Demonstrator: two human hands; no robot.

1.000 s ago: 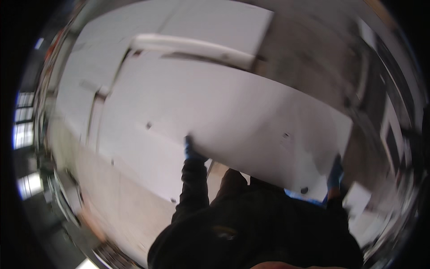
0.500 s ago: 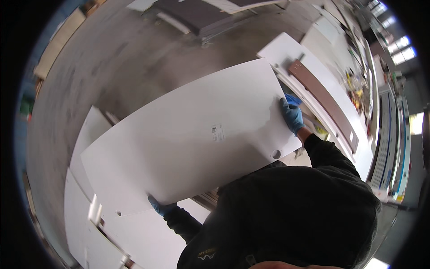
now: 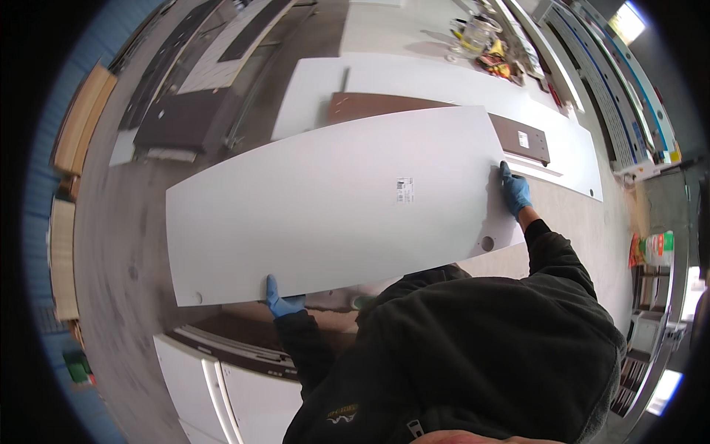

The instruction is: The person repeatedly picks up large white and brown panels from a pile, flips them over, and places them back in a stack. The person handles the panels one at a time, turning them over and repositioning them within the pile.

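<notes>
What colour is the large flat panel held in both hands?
The large flat panel is white, with a small printed label; best seen in the head view.

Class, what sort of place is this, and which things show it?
Probably a furniture or panel workshop: a large, flat white panel with a small label, a long, narrow brown board, and a flat, dark rectangular board farther off.

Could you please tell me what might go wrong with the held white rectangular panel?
The white rectangular panel could tip: its far-left corner has no hand near it, with the blue-gloved left hand at the near edge and the blue-gloved right hand at the right edge. It might scrape the brown rectangular panel beyond, though their gap is unclear.
</notes>
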